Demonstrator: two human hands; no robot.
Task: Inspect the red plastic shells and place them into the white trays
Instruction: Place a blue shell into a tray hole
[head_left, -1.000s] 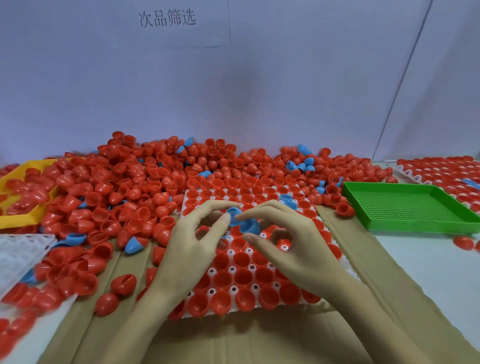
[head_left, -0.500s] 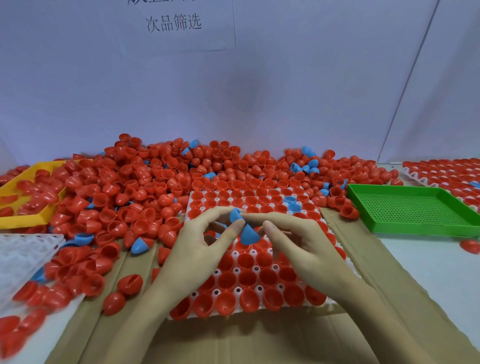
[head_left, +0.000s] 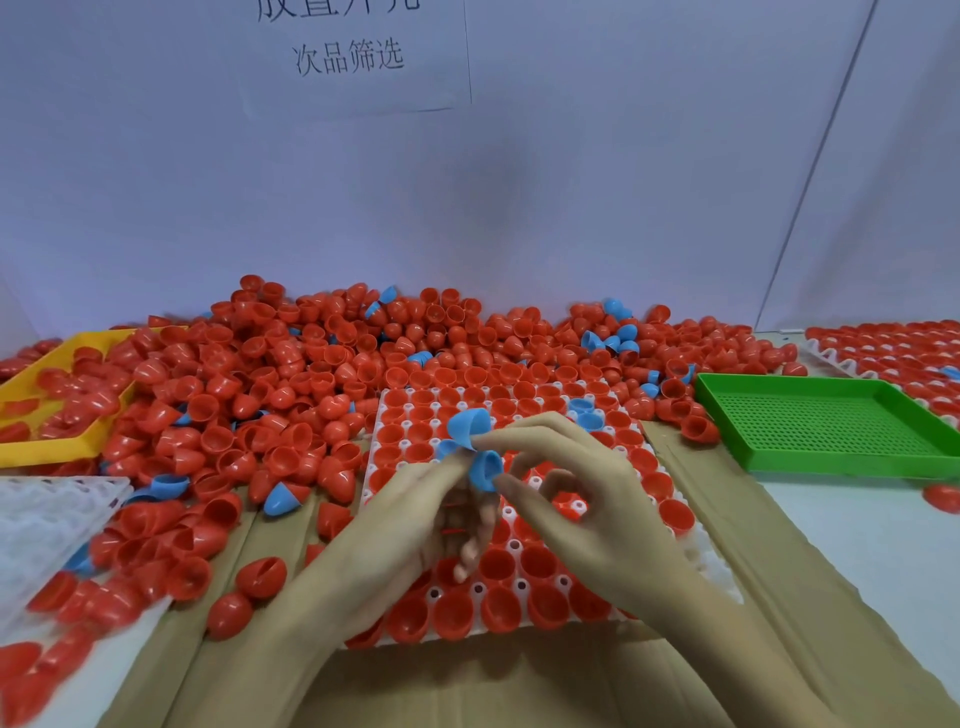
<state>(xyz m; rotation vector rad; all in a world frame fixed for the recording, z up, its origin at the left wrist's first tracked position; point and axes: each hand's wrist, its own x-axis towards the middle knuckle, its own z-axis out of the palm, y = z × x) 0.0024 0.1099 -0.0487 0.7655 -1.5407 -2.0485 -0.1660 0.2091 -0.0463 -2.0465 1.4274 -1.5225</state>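
Sorting bench: two hands work blue shells apart above a white tray nearly full of red ones.

Nearest the camera, the left hand (head_left: 415, 499) and right hand (head_left: 582, 499) meet over the white tray (head_left: 719, 584); the left pinches an upper blue shell (head_left: 469, 427) at its fingertips, while the right's thumb and forefinger are clamped on a lower blue shell (head_left: 485, 470), the two shells touching or nearly so. Red shells fill most of the tray's pockets, a few near the hands showing white. Beyond lies the loose pile of red shells (head_left: 322, 374), a yellow tray (head_left: 31, 379) at left, a green tray (head_left: 831, 431) at right. The step appears to be culling off-colour pieces; next, these likely need setting aside.
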